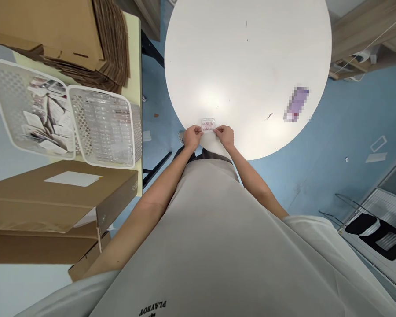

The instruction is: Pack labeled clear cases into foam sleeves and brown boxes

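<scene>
A small clear plastic case [208,125] with pinkish pieces inside lies at the near edge of the round white table [247,53]. My left hand [192,136] pinches its left side with closed fingers. My right hand [225,135] grips its right side the same way. Both forearms reach forward from my body, over a light grey shirt.
A purple blurred object [296,105] lies on the table's right part. At left, a side table carries two white perforated baskets [6,92] [102,125] with packets and clear cases, plus cardboard boxes [53,193]. Blue floor surrounds the table; a black wire rack [376,229] stands at right.
</scene>
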A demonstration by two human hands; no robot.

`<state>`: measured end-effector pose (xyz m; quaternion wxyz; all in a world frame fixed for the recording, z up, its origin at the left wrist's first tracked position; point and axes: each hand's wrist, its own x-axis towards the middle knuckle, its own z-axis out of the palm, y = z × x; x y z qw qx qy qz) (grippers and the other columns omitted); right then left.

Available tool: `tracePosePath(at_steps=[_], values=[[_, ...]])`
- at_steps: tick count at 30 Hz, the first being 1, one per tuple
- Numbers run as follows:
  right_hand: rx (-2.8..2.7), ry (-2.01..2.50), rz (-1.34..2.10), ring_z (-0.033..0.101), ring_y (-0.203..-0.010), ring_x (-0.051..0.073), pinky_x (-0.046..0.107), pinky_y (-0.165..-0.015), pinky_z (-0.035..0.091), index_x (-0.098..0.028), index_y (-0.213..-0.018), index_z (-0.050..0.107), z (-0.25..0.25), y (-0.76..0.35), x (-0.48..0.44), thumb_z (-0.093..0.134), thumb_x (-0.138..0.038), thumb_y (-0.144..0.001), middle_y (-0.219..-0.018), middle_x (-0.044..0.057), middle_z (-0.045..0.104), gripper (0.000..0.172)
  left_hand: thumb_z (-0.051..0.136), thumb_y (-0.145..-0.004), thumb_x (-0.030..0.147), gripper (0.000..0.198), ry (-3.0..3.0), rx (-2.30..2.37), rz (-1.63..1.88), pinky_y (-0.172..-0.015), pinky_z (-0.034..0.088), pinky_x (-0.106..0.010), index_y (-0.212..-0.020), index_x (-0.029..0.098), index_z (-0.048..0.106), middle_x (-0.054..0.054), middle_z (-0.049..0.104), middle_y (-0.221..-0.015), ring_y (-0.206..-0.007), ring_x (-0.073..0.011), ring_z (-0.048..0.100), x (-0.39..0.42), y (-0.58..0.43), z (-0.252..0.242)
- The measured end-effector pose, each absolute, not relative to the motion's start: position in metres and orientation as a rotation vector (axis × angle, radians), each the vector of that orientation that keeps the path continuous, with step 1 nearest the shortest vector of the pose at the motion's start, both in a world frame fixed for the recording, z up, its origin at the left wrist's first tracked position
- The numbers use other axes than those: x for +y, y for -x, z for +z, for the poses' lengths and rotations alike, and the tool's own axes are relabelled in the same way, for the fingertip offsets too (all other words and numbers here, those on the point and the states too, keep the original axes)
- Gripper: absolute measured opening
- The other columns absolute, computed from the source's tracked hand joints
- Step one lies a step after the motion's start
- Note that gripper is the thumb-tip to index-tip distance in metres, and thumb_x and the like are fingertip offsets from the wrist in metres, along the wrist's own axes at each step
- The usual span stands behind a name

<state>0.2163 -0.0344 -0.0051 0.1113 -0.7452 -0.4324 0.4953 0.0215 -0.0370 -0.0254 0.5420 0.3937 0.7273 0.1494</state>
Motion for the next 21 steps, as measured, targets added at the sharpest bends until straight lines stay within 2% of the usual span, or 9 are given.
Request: tracePosePath(at_steps=[6,11,16,21], values=[[-1.283,2.254,1.444,0.077,-0.091,0.026,0.042,-0.101,0.059,-0.021,-0.086,0.08,0.0,-0.211,-0.029,0.072,-0.03,-0.096,-0.091,0.007,0.083,0.016,0.08,-0.082,0.018,0.017,-0.981,1.744,0.324,-0.113,0.058,-0.049,-0.099,0.021,0.082,-0.009,0.084,-0.102,-0.105,-0.0295,0.078,-0.031,-0.019,-0.026],[-1.296,2.236,1.463,0.079,-0.093,0.026,0.041,-0.1,0.059,-0.02,-0.087,0.081,0.005,-0.2,-0.013,0.07,-0.027,-0.097,-0.089,0.007,0.084,0.016,0.074,-0.09,0.019,0.026,-1.037,1.762,0.274,-0.113,0.057,-0.046,-0.114,0.019,0.083,-0.013,0.084,-0.119,-0.111,-0.0305,0.078,-0.013,-0.014,-0.017],[-1.323,2.17,1.385,0.081,-0.098,0.028,0.041,-0.103,0.06,-0.021,-0.091,0.084,0.007,-0.177,0.03,0.067,-0.028,-0.098,-0.092,0.008,0.085,0.02,0.07,-0.094,0.02,0.035,-1.174,1.818,0.293,-0.118,0.053,-0.045,-0.127,0.02,0.081,-0.015,0.076,-0.138,-0.121,-0.0326,0.075,0.034,-0.003,-0.001],[-1.254,2.16,1.403,0.082,-0.101,0.027,0.04,-0.106,0.059,-0.021,-0.096,0.084,0.011,-0.16,0.067,0.069,-0.023,-0.093,-0.096,0.008,0.085,0.015,0.073,-0.085,0.014,0.052,-1.215,1.821,0.297,-0.122,0.051,-0.044,-0.136,0.022,0.077,-0.015,0.072,-0.145,-0.138,-0.0358,0.068,0.075,0.003,0.016]])
